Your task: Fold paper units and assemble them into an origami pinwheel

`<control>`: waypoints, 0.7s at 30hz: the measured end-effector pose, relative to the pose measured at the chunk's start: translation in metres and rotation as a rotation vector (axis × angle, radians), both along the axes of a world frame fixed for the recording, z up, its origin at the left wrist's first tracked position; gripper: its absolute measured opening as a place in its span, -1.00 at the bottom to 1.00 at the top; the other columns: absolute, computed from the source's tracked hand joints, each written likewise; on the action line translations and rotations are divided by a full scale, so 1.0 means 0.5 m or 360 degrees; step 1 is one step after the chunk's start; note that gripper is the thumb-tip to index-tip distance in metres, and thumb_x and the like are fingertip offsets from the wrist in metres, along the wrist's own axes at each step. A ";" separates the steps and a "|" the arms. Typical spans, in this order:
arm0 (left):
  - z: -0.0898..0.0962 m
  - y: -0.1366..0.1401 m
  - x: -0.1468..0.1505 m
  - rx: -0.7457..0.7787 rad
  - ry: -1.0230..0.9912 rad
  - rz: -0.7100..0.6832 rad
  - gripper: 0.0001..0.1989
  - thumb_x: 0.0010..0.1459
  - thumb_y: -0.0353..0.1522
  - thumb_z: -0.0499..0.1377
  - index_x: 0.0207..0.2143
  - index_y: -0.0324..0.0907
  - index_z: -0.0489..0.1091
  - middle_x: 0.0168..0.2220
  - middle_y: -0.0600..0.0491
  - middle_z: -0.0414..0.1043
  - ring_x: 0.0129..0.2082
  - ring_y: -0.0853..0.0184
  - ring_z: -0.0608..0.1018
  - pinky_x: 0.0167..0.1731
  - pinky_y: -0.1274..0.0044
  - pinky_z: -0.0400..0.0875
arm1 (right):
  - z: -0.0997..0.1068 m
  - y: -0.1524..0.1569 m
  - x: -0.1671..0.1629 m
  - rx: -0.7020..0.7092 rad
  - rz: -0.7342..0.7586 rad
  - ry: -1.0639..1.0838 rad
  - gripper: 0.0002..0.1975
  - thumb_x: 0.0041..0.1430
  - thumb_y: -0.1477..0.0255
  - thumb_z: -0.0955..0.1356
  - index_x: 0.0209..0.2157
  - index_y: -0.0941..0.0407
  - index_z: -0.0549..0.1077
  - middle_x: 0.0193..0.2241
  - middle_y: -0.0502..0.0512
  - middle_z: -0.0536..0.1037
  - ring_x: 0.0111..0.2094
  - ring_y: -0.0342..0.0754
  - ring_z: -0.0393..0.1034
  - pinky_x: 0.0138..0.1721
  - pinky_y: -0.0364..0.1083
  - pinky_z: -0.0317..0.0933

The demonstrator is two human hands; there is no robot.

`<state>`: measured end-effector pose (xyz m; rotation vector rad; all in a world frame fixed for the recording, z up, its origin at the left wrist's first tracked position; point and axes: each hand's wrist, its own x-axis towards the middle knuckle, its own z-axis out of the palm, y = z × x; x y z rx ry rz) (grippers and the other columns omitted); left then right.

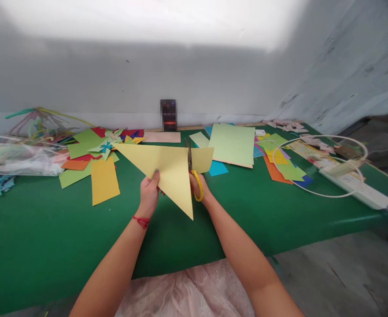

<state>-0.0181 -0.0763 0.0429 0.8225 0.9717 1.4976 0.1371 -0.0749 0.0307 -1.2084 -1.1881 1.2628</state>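
Note:
My left hand (150,191) pinches a pale yellow sheet of paper (167,165) by its slanting lower edge, thumb on top. The sheet is folded into a large triangle, with a strip (203,158) extending past it on the right. In my right hand (202,187) is a pair of scissors (197,187) with yellow handles and dark blades pointing away from me. The blades lie at the line between the triangle and the strip, their tips slightly apart. Part of my right hand's fingers is hidden behind the handle and paper.
On the green table (167,251), coloured papers and a paper flower (106,149) lie left, beside plastic bags (25,160). A light green paper stack (233,145) lies behind my right hand. Rightward are more papers (279,160), a power strip (362,187) and a white cable (315,196). A dark phone-like object (169,115) leans on the wall.

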 end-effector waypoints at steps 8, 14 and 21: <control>-0.001 0.009 -0.002 -0.0033 -0.0198 0.0107 -0.77 -0.07 -0.27 0.28 -0.39 -0.22 0.39 -0.61 0.13 0.40 -0.53 0.41 0.51 -0.52 0.62 0.37 | -0.006 0.005 -0.007 -0.0106 0.0075 0.0190 -0.68 0.04 0.13 0.29 -0.53 0.09 0.24 -0.80 -0.19 0.17 -0.85 -0.25 0.02 -0.82 -0.19 -0.11; 0.001 0.007 0.001 -0.0015 -0.0206 0.0136 -0.78 -0.06 -0.26 0.28 -0.41 -0.22 0.39 -0.63 0.14 0.37 -0.55 0.42 0.50 -0.50 0.62 0.38 | -0.008 0.008 -0.010 -0.0168 0.0083 0.0212 -0.66 0.05 0.09 0.28 -0.52 0.08 0.24 -0.81 -0.20 0.16 -0.85 -0.27 -0.03 -0.82 -0.20 -0.17; -0.002 0.005 0.004 0.0080 -0.0148 0.0079 -0.75 -0.01 -0.22 0.24 -0.34 -0.21 0.41 -0.59 0.14 0.39 -0.67 0.51 0.40 -0.56 0.64 0.35 | -0.004 0.006 -0.012 -0.0203 0.0052 0.0205 -0.68 0.02 0.16 0.31 -0.56 0.07 0.19 -0.77 -0.18 0.16 -0.80 -0.27 0.00 -0.77 -0.20 -0.14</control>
